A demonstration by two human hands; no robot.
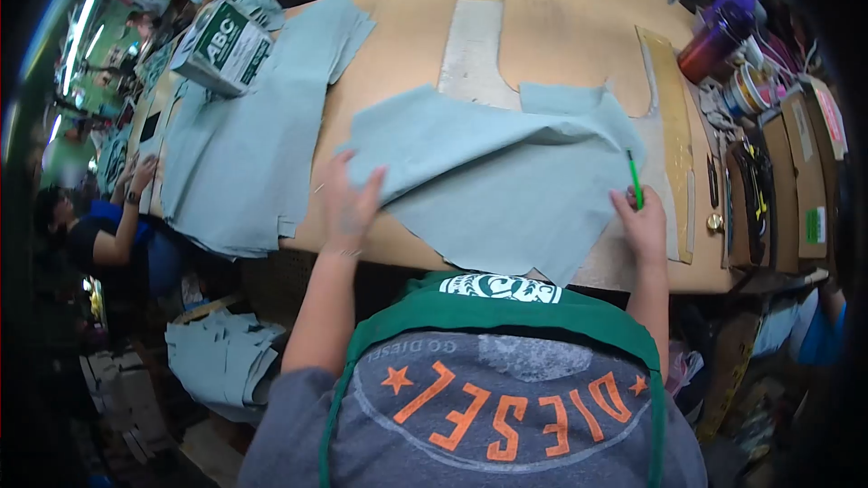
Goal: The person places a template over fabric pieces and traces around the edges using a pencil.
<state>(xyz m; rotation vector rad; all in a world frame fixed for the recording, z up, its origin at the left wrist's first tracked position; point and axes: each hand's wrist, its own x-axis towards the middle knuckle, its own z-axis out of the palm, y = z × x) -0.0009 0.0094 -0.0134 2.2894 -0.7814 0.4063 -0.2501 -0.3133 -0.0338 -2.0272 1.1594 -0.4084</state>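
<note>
A light blue-green cut fabric panel [515,190] lies in front of me, with a loose diagonal fold across it. It partly covers a pale pattern template [472,41] edged with yellow-brown tape. At the panel's left edge is my left hand [351,208], slightly blurred, its fingers spread and holding nothing. My right hand [644,221] grips a slim green pencil [634,179] that points up and away from me, close to the panel's right edge.
To the left is a stack of similar fabric [253,145] with an ABC box [222,47] on it. A purple-red bottle [719,36], a tape roll [746,90] and cardboard boxes [800,181] line the right side. Another person [108,230] works at far left.
</note>
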